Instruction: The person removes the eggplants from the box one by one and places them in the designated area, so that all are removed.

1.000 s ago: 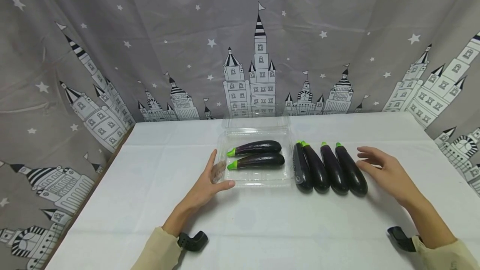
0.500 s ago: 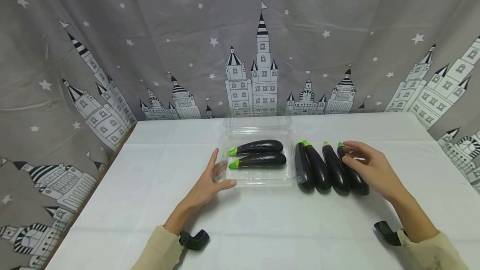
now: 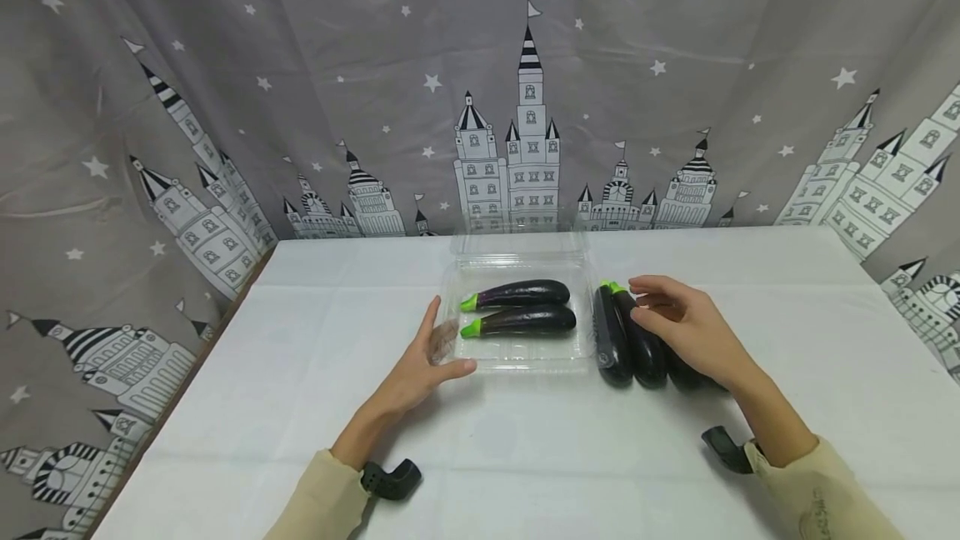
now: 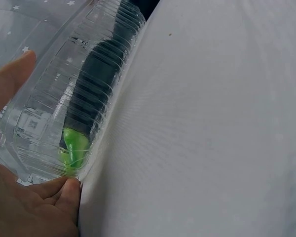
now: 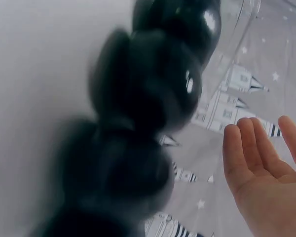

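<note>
Clear plastic meets our left hand [image 3: 422,369] first: the straight fingers and thumb rest against the 9 o'clock wall of the open clamshell tray [image 3: 517,357], with nothing gripped. In the left wrist view the thumb tip [image 4: 69,190] touches the ribbed corner of the tray [image 4: 49,128].

Our right hand [image 3: 686,327] hangs over the loose eggplants [image 3: 633,340] at 3 o'clock of the tray, fingers relaxed and spread. The right wrist view shows the fingers [image 5: 251,148] apart from the dark skins [image 5: 153,89], holding nothing; that view is blurred.

We see the loose eggplants lying side by side on the white tablecloth [image 3: 525,457], green caps toward 12 o'clock, the two rightmost mostly hidden under the hand.

Inside the tray, two eggplants [image 3: 521,307] lie crosswise, green caps toward 9 o'clock, one just beside the other. The tray's lid [image 3: 517,240] stands open at 12 o'clock. A grey castle-and-star curtain [image 3: 525,107] hangs behind the table.
</note>
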The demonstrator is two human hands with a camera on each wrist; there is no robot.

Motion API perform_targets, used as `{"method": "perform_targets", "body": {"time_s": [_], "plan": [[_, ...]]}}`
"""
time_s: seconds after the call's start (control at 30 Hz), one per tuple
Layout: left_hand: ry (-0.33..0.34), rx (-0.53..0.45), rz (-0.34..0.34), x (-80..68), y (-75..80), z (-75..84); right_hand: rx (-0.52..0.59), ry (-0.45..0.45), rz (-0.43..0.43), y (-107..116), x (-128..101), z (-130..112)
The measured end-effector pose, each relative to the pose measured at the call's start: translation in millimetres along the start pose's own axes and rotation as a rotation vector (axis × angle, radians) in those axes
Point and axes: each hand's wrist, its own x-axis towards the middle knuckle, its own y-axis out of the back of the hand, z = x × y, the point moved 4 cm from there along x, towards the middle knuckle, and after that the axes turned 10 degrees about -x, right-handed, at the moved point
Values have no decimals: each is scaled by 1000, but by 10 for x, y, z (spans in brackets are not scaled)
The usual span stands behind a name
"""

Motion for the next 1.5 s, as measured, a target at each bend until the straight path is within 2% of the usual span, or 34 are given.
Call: {"method": "perform_targets", "body": {"time_s": [0.27,0.6,0.83,1.27,1.5], "plan": [[-4,6,-7,9,-17,6,85,25,-49,-247,118,-120],[-5,7,-9,-8,6,17,105,102,-135,-624,316,-397],[6,-6,-3,-6,10,8,127,96,-154,-807,479,-441],[6,-9,-10,8,-4,13,35,52,-207,-991,652,-379],[16,4,-2,-2,-11,17,-3,78,-248,-1057,667,-367]]}}
